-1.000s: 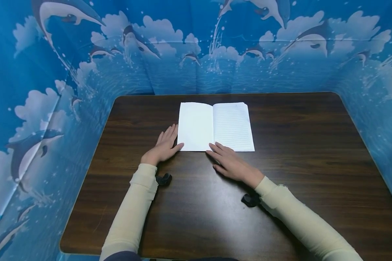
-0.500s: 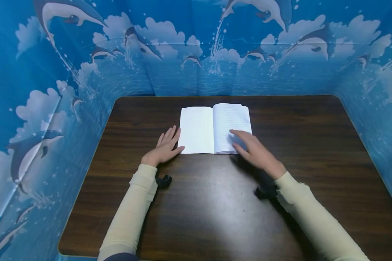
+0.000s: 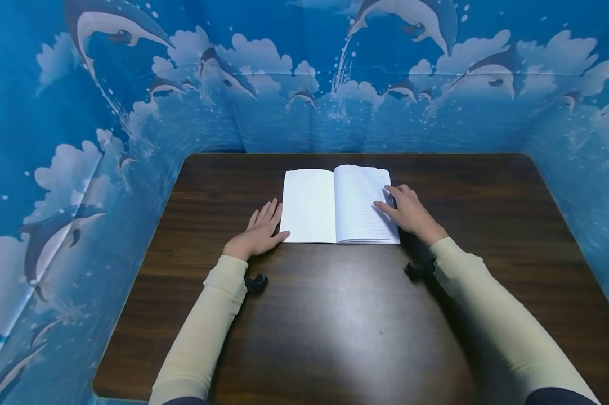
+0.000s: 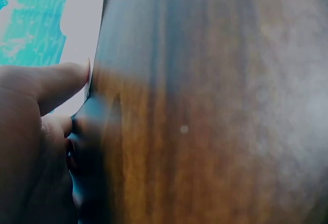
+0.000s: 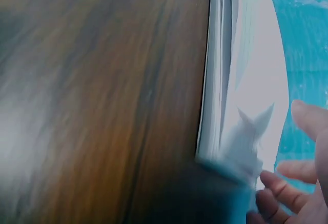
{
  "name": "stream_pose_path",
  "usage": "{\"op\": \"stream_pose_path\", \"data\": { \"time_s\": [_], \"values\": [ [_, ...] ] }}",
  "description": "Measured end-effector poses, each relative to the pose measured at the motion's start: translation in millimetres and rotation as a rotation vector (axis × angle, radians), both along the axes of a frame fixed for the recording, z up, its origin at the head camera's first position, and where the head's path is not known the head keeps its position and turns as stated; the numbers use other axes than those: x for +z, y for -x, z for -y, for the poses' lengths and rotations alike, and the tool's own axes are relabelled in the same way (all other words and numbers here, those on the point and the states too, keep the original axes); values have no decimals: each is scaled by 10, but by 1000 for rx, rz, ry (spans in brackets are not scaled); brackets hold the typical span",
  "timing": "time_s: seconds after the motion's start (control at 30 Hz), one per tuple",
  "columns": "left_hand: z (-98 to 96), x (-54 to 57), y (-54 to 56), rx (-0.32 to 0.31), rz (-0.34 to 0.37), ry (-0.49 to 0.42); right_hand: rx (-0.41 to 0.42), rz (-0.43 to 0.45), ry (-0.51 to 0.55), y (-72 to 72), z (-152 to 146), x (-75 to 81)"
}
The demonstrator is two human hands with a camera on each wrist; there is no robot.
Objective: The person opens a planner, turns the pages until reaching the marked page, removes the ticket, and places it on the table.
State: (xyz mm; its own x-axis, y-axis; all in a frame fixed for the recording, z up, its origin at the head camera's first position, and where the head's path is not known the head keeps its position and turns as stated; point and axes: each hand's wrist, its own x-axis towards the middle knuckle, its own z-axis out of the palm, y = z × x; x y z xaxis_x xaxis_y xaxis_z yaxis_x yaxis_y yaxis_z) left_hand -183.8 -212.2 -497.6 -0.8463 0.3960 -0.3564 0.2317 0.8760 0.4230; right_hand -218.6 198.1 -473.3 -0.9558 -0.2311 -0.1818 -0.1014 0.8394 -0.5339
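An open notebook (image 3: 309,208) lies near the far side of the table, its left page plain white and its right page ruled. My left hand (image 3: 258,230) rests flat at its left edge, thumb over the lower left corner; in the left wrist view the thumb (image 4: 61,83) lies against the white paper. At the notebook's right edge is my right hand (image 3: 413,214), thumb and forefinger over the ruled page. The right wrist view shows the notebook's layered page edges (image 5: 220,80), with loosely bent fingers (image 5: 284,193) beside them and the thumb apart from these fingers.
The notebook lies on a dark wood-grain table (image 3: 335,326) with rounded corners. Around its back and sides hangs a blue curtain (image 3: 294,124) printed with dolphins and clouds. A black device (image 3: 256,283) is worn at the left wrist, and another (image 3: 418,270) at the right.
My right hand has moved from the notebook's lower middle across the ruled page to its right edge. The right-hand pages now sit slightly raised. My left hand stays at the left edge.
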Motion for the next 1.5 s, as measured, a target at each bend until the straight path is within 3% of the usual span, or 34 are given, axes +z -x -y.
{"op": "stream_pose_path", "data": {
  "time_s": [0.13, 0.27, 0.53, 0.87, 1.0, 1.17, 1.5],
  "values": [
    [-42, -3, 34, -11, 13, 31, -75, 55, 39, 14, 37, -39],
    [-50, 38, 39, -26, 10, 31, -140, 55, 56, -1, 100, -74],
    [-26, 90, 10, -28, 9, 26, -172, 29, 50, -37, 199, -98],
    [-12, 76, -14, -28, -16, 31, -245, 44, 146, -40, 229, -40],
    [-25, 92, -20, -46, -45, 43, -252, 64, 146, -48, 207, -20],
    [-28, 87, -26, -45, -47, 33, -201, 71, 111, -40, 172, -58],
    [17, -9, 19, -31, -18, -26, -210, -5, 114, -87, 218, -94]
  ]
}}
